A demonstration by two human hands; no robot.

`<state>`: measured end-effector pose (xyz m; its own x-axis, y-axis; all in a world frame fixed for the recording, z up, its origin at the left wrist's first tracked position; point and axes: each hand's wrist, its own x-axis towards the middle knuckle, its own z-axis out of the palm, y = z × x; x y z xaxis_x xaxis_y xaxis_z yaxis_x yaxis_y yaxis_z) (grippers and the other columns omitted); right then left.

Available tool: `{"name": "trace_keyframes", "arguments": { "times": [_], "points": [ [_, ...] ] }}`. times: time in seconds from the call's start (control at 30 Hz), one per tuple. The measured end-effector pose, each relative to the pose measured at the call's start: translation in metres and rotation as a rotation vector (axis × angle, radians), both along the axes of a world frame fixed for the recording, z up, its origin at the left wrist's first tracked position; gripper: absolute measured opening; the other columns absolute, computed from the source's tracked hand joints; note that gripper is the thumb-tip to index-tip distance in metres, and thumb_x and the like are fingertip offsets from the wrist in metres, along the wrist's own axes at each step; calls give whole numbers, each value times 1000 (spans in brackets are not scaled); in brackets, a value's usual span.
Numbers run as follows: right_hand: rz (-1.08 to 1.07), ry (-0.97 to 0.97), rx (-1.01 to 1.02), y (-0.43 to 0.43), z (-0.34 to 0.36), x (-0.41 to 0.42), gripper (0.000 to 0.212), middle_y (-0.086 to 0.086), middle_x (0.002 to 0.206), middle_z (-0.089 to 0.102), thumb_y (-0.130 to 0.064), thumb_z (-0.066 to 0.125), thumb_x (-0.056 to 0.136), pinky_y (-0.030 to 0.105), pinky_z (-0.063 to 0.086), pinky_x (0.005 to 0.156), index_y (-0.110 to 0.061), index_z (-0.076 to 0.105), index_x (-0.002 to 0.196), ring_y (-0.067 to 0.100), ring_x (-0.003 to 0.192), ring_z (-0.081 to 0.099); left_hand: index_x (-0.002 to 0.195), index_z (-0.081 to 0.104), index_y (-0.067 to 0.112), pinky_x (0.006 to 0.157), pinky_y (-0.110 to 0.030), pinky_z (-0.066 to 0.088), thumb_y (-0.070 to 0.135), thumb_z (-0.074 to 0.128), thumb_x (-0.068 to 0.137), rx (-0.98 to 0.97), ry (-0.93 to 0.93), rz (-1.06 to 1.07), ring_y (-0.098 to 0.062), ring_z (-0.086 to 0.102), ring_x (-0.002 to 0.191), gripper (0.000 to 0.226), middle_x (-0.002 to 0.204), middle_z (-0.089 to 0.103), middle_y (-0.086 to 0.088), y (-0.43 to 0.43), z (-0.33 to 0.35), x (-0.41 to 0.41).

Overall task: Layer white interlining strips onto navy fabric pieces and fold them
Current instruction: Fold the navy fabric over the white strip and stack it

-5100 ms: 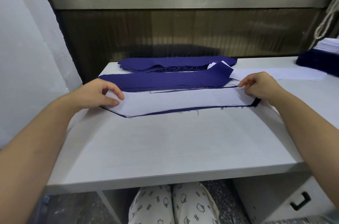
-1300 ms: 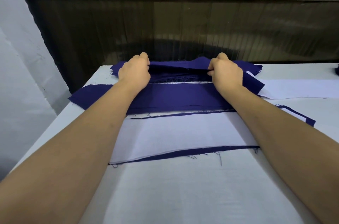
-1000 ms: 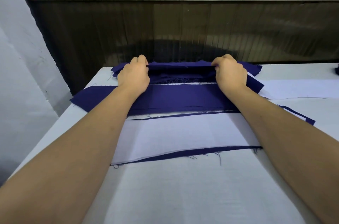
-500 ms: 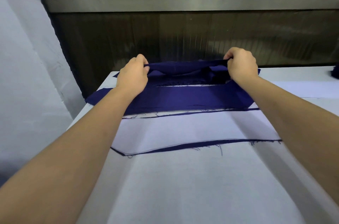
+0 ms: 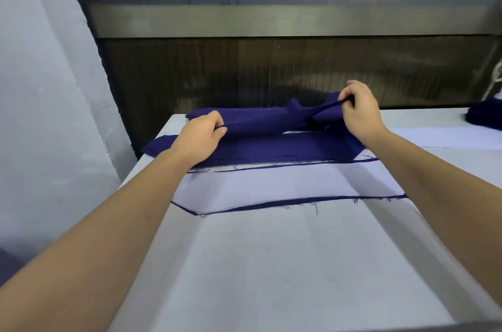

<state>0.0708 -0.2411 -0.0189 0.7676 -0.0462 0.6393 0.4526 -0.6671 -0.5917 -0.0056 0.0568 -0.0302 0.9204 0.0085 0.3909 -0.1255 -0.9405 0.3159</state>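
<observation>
While hands (image 5: 198, 136) (image 5: 361, 114) pinch ends — navy piece (image 5: 271, 119) between.

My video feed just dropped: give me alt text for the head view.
The left hand and right hand each pinch an end of a navy fabric piece, holding it raised above the far side of the table, right end higher. Nearer, a white interlining strip lies flat on another navy piece.
</observation>
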Motion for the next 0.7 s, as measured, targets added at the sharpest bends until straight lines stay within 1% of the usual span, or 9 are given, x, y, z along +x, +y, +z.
{"name": "trace_keyframes", "arguments": {
  "times": [0.1, 0.2, 0.27, 0.4, 0.47, 0.53, 0.6, 0.67, 0.7],
  "points": [
    [27, 66, 24, -8, -7, -9, 24, 16, 116, 58, 11, 39, 86, 6, 28, 74, -6, 55, 90, 27, 108, 51, 104, 54, 12, 73, -29, 41, 26, 42, 100, -11, 36, -25, -16, 53, 86, 18, 93, 56, 1, 4, -2, -8],
    [43, 127, -1, -18, -12, -19, 23, 8, 109, 60, 8, 42, 88, 21, 38, 77, -12, 54, 88, 18, 95, 51, 92, 55, 16, 68, -24, 36, 31, 35, 101, -57, 40, -34, -13, 51, 78, 27, 82, 54, 4, 8, -5, -15],
    [17, 146, 16, -27, -14, -27, 26, 7, 105, 61, 9, 41, 87, 32, 46, 80, -13, 55, 87, 19, 92, 52, 86, 58, 17, 74, -27, 38, 32, 33, 101, -137, 26, -33, -14, 53, 80, 33, 82, 57, 3, 10, -6, -20],
    [-51, 195, 106, -40, -18, -40, 37, 6, 96, 63, 15, 40, 78, 30, 48, 78, -16, 59, 81, 25, 95, 58, 86, 64, 15, 86, -38, 48, 24, 45, 99, -278, 26, -8, -22, 61, 87, 24, 86, 64, -1, 12, -8, -23],
    [-45, 241, 165, -43, -22, -43, 39, 9, 92, 64, 13, 37, 76, 37, 52, 81, -19, 59, 74, 29, 95, 59, 86, 65, 15, 85, -36, 49, 20, 50, 96, -357, 34, -6, -20, 62, 87, 18, 85, 65, 1, 12, -11, -25],
    [-44, 279, 233, -44, -26, -44, 33, 11, 90, 65, 3, 37, 79, 47, 52, 87, -20, 59, 73, 32, 93, 60, 86, 64, 17, 81, -31, 48, 17, 55, 94, -422, 13, -1, -15, 60, 84, 12, 83, 62, 9, 13, -14, -26],
    [-72, 297, 278, -45, -27, -44, 24, 8, 92, 65, -9, 39, 85, 49, 51, 87, -19, 60, 80, 29, 93, 59, 86, 61, 22, 79, -29, 44, 17, 57, 92, -452, -17, 22, -8, 55, 81, 9, 85, 58, 14, 15, -16, -26],
    [-102, 279, 293, -48, -29, -43, 19, 4, 96, 62, -17, 42, 89, 44, 51, 84, -15, 61, 94, 24, 92, 57, 88, 59, 24, 81, -32, 47, 17, 59, 92, -485, -34, 51, -12, 56, 84, 8, 96, 59, 8, 19, -16, -26],
    [-110, 258, 296, -50, -30, -42, 18, 2, 98, 60, -17, 45, 90, 40, 50, 80, -14, 60, 100, 21, 91, 55, 90, 59, 23, 83, -35, 48, 17, 60, 91, -493, -37, 66, -16, 56, 88, 6, 104, 58, 4, 20, -16, -26]
  ]
}}
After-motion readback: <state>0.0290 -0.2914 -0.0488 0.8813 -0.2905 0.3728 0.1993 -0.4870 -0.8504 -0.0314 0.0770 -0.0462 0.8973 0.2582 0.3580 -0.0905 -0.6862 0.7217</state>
